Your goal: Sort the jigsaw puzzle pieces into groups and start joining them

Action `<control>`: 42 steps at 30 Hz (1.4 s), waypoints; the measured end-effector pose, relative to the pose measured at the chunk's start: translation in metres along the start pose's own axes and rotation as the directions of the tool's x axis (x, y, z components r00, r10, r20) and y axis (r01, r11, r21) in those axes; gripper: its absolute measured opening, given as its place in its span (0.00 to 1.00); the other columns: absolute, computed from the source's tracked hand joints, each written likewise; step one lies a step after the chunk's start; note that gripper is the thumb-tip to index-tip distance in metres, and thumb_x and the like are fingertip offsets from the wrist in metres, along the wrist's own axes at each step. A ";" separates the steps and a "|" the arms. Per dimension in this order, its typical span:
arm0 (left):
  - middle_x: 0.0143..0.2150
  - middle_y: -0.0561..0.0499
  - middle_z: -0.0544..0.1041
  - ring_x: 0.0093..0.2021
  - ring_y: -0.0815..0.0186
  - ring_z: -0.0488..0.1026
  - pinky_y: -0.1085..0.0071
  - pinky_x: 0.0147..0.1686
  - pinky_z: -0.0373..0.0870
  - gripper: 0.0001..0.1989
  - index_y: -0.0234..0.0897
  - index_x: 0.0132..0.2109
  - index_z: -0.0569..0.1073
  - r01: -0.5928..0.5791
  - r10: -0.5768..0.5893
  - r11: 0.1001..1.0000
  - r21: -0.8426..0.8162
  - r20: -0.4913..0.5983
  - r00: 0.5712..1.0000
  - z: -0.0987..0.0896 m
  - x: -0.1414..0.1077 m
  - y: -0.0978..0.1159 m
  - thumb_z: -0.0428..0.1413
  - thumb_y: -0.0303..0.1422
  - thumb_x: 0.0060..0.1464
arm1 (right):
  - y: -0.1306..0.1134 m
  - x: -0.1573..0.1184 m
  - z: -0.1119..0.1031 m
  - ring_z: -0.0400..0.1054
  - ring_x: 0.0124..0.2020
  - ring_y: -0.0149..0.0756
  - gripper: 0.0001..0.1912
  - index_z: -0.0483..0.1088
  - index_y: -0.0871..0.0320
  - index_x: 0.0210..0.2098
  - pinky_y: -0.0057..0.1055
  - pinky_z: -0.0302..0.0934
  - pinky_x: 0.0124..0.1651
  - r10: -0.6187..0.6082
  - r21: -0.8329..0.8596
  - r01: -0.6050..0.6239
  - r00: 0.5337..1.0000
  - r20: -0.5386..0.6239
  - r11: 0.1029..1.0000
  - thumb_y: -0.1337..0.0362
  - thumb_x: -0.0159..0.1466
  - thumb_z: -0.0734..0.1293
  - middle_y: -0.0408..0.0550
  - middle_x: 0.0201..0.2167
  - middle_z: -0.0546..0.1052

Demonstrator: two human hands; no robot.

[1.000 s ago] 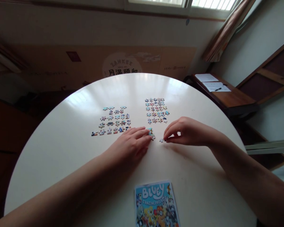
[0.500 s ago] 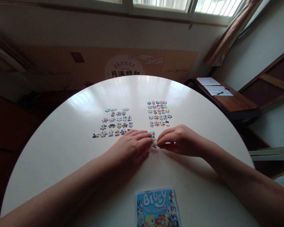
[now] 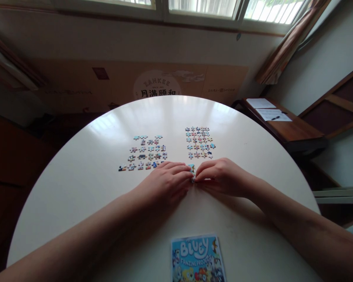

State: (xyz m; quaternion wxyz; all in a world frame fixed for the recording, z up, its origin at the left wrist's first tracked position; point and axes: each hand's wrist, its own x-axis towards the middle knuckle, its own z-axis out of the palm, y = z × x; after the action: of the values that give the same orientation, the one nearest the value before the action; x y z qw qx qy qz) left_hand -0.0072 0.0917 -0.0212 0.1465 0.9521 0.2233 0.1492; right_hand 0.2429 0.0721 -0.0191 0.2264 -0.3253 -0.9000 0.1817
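Observation:
Between my hands lies a small strip of joined jigsaw pieces (image 3: 192,168), partly covered by fingers. My left hand (image 3: 172,178) rests on the table from the left, fingers closed together with the tips at the strip's left edge. From the right, my right hand (image 3: 219,174) pinches a jigsaw piece (image 3: 193,179) at the strip's near end. Loose jigsaw pieces stand in rows beyond my hands: a left group (image 3: 148,149) and a right group (image 3: 199,140).
A blue Bluey picture sheet (image 3: 197,256) lies at the near side of the round white table (image 3: 76,188). Papers with a pen (image 3: 273,114) rest on a brown wooden table (image 3: 300,127) at the right. A large printed cardboard panel (image 3: 117,84) stands behind.
The fingertips of both hands have come closer together around the strip's near end, covering more of the piece there. The whole view has shifted slightly.

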 end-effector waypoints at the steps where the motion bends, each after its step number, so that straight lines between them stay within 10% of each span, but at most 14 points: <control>1: 0.58 0.49 0.77 0.60 0.57 0.72 0.58 0.59 0.66 0.13 0.41 0.54 0.74 -0.002 0.002 1.000 0.010 -0.008 1.000 0.001 0.000 -0.001 0.53 0.32 0.64 | 0.000 0.000 0.000 0.76 0.36 0.32 0.07 0.81 0.53 0.38 0.29 0.67 0.40 0.001 -0.001 -0.001 1.000 0.006 1.000 0.63 0.67 0.69 0.44 0.39 0.83; 42: 0.59 0.42 0.76 0.55 0.55 0.75 0.52 0.55 0.72 0.13 0.45 0.54 0.79 -0.076 0.091 0.984 0.162 -0.089 0.992 0.008 0.000 -0.003 0.55 0.33 0.66 | 0.005 -0.002 -0.014 0.69 0.29 0.29 0.09 0.82 0.56 0.40 0.28 0.59 0.34 0.072 0.047 -0.077 0.992 0.107 0.996 0.62 0.66 0.69 0.46 0.31 0.80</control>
State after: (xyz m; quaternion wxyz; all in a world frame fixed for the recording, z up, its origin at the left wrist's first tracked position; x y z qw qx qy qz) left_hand -0.0058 0.0928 -0.0297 0.0530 0.9610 0.2011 0.1826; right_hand 0.2543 0.0764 -0.0101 0.1801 -0.3427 -0.8929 0.2299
